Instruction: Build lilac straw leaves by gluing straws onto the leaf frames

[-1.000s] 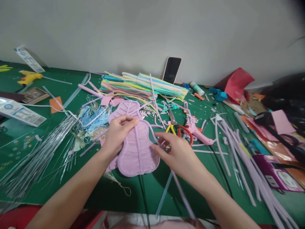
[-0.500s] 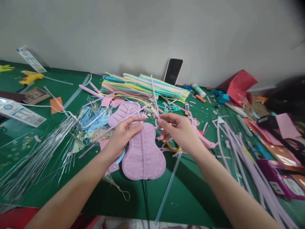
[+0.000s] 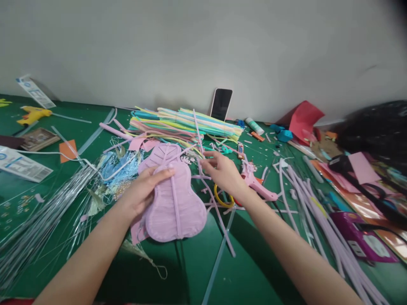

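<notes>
My left hand [image 3: 144,186] holds a flat lilac guitar-shaped piece [image 3: 187,212] by its upper left edge, thumb on top. A thin lilac strip runs down the middle of this piece. Behind it lies a lilac leaf-like piece [image 3: 165,153] with ridges. My right hand [image 3: 221,169] is to the right of the lilac piece, fingers apart over the table with nothing seen between them. Just below that hand are a lilac stem [image 3: 219,216] and a ring of yellow tape [image 3: 219,199].
Coloured pipe cleaners [image 3: 187,125] and a phone [image 3: 221,103] are at the back. On the right are a pink glue gun [image 3: 262,188], lilac stems [image 3: 330,228] and a purple box [image 3: 362,237]. Silver strands [image 3: 60,212] and a yellow glue gun [image 3: 33,114] occupy the left.
The lilac piece has moved left and tilted with my left hand. My right hand has opened, and a lilac stem now lies below it on the table.
</notes>
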{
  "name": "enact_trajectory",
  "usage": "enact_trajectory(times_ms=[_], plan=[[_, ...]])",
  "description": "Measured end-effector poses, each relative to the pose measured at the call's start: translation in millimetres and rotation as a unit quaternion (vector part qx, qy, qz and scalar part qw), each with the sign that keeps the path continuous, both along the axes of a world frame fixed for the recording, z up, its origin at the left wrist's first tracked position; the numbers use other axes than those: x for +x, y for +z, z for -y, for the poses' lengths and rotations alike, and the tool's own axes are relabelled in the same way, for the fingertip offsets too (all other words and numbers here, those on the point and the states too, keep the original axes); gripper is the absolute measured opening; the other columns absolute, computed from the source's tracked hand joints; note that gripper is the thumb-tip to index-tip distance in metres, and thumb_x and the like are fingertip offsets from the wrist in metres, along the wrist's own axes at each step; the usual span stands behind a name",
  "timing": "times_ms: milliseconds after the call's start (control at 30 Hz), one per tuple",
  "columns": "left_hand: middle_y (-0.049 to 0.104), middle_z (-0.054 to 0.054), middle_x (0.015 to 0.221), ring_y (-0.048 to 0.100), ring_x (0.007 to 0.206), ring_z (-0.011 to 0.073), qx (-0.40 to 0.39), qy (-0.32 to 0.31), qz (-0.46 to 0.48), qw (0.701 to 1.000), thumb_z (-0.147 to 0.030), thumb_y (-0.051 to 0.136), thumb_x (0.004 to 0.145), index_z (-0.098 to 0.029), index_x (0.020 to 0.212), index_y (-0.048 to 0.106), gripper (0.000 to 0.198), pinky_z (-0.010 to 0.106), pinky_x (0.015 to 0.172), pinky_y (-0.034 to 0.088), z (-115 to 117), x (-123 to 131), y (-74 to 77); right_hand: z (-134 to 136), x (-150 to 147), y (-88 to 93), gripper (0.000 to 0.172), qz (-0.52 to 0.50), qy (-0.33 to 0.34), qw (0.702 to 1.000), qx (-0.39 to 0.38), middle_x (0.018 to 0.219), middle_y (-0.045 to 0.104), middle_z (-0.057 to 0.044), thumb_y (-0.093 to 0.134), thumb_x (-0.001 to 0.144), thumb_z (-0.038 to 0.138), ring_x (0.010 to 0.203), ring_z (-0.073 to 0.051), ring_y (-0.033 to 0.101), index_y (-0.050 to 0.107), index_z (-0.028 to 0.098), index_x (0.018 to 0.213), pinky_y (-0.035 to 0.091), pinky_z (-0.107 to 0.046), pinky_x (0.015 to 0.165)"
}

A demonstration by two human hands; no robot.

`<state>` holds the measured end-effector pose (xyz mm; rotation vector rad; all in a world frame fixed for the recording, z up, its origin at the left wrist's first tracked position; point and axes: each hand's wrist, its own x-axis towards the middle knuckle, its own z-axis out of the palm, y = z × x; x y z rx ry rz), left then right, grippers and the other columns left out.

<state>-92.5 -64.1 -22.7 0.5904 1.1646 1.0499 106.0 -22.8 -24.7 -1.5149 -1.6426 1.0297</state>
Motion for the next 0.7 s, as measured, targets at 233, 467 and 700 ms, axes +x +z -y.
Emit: enact_trajectory(times_ms=[233, 467, 700], plan=[[0.073, -0.001, 0.068, 0.066, 0.058, 0.0133, 0.006, 0.064, 0.032, 0.997, -0.024, 0.083, 0.065, -0.018, 0.072, 0.073, 0.014, 0.021, 0.056, 0.054, -9, -6, -5.2, 27, 67, 17.5, 0.025, 0.245, -0.082, 0.959, 0.119, 0.096, 0.073, -0.01, 0.051, 0.088, 0.028, 0.085, -0.024, 0.068, 0.068, 0.017, 0.103, 0.05, -0.036, 0.079], [0.076, 0.003, 0.077, 0.069, 0.068, 0.0147, 0.023, 0.008, 0.023, 0.999, -0.027, 0.077, 0.074, -0.017, 0.077, 0.074, 0.011, 0.022, 0.066, 0.053, -3, 14, -14.8, 45, 130, -4.9, 0.027, 0.528, -0.031, 0.847, 0.05, 0.1, 0.07, -0.018, 0.057, 0.085, 0.028, 0.09, -0.031, 0.065, 0.066, 0.012, 0.105, 0.046, -0.039, 0.076], [0.073, 0.0, 0.072, 0.067, 0.068, 0.016, 0.014, 0.004, -0.025, 1.0, -0.027, 0.08, 0.066, -0.018, 0.076, 0.072, 0.016, 0.024, 0.064, 0.049, -2, 14, -21.5, 37, 132, -31.4, 0.026, 0.539, 0.002, 0.841, 0.049, 0.101, 0.066, -0.019, 0.058, 0.081, 0.02, 0.098, -0.03, 0.061, 0.066, 0.011, 0.104, 0.045, -0.038, 0.083]])
